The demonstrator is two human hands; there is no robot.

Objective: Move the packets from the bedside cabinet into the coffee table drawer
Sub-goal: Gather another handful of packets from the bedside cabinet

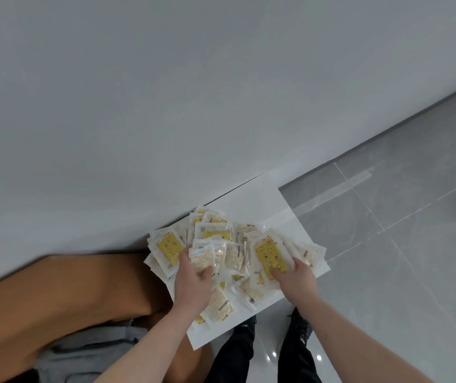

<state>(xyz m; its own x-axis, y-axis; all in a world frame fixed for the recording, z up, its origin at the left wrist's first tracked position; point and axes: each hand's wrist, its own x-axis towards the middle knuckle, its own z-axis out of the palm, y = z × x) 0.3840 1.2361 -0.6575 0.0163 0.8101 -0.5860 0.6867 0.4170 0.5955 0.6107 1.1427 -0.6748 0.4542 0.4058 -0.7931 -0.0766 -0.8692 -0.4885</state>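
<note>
Grey wall, grey tiled floor; brown headboard (63, 294) at left, white bedside cabinet (260, 200) beside it. We see the packets (237, 252) heaped across the cabinet top. Left hand (193, 283) pinches a clear packet (203, 259) at the heap's left; right hand (294, 277) grips a yellow packet (269, 257) at its right. The hands are apart. The print is too blurred for us to read.

Both hands (193, 283) (294, 280) w/ curled fingers on packets (237, 255) atop white cabinet (262, 200).
</note>
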